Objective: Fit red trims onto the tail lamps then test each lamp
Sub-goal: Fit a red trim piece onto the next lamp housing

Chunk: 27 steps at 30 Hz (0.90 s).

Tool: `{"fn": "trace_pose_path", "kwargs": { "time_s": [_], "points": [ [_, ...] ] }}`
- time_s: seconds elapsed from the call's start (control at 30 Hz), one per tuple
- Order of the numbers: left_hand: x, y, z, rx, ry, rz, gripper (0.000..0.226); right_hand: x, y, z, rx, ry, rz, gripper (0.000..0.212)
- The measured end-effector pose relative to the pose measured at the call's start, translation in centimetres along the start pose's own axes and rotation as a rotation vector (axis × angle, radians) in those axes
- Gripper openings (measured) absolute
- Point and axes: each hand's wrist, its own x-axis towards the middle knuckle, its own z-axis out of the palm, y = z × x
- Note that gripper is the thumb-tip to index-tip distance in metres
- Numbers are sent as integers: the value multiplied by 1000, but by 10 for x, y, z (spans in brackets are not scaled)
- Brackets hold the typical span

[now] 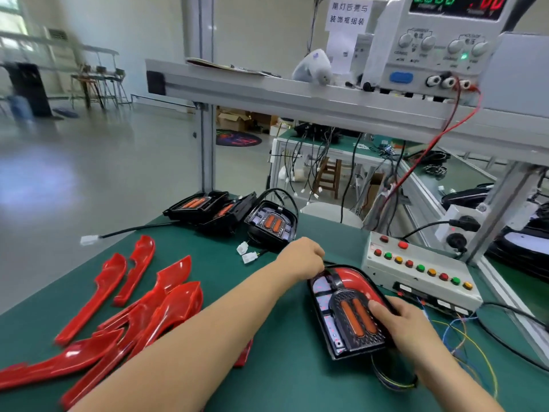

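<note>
- Black-housed tail lamp with twin orange light bars and a glossy red curved trim along its top edge (349, 310): flat on the green bench mat (297, 376), just left of the white button-studded test box (421, 273), taken here as landmark.
- Left hand (303, 257): at the lamp's far top-left corner, left of the test box; fingers curled down onto the trim edge, apparently pressing or pinching it; exact hold hidden behind the knuckles.
- Right hand (407, 322): just in front of the test box, wrapped round the lamp's right side, thumb laid on the lens beside the orange bars.
- Loose red plastic trims (139, 304): heaped well left of the test box, apart from the lamp.
- Untrimmed black tail lamps with white connectors (237, 215): behind and left of the test box, at the mat's far edge.
- Step judged in hand: seating the trim on this lamp, nearly complete.
- Next move, as judged: firm pressure round the trim edge until flush, then the lamp's lead plugged into the test box for testing.
</note>
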Motion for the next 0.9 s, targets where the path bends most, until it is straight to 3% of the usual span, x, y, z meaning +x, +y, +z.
{"fn": "trace_pose_path", "kwargs": {
  "time_s": [0.07,0.17,0.4,0.63,0.73,0.9],
  "points": [
    [-5,2,-11,66,26,23,16,-1,0,0,-137,43,-28,25],
    [-13,2,-29,131,100,44,29,-8,-8,5,-398,138,-107,40],
    [-24,-14,-88,258,328,17,30,-17,-26,20,-796,214,-270,52],
    [-35,-91,-158,490,494,-387,31,-24,-34,37,-871,232,-363,46],
    [-46,-131,-169,599,478,-565,32,-25,-35,42,-917,220,-366,46],
    [-52,-175,-170,575,354,-689,30,-25,-37,49,-942,213,-372,46]
  ]
}}
